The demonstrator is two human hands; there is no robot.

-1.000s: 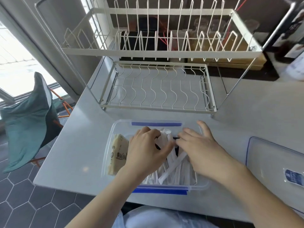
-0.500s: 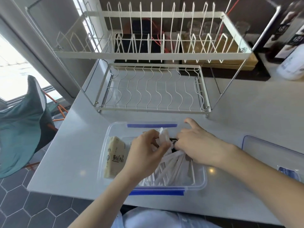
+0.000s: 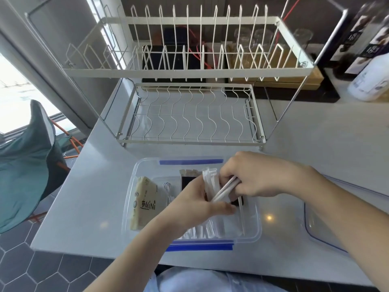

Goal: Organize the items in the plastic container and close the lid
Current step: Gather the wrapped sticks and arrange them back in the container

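Both hands gripped white wrapped straws [image 3: 210, 182] inside the open plastic container [image 3: 255, 232] on the bench: right hand [image 3: 255, 175] clamped on some, left hand [image 3: 195, 204] pinched others. Loose hold risked straws spilling; lid [image 3: 315, 226] lay right

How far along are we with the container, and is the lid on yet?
Partly done. The tissue pack already lies flat at the left of the container. In hand: both the left hand and right hand grip a bundle of white wrapped straws. Left: settle them, then fit the lid, lying off to the right.
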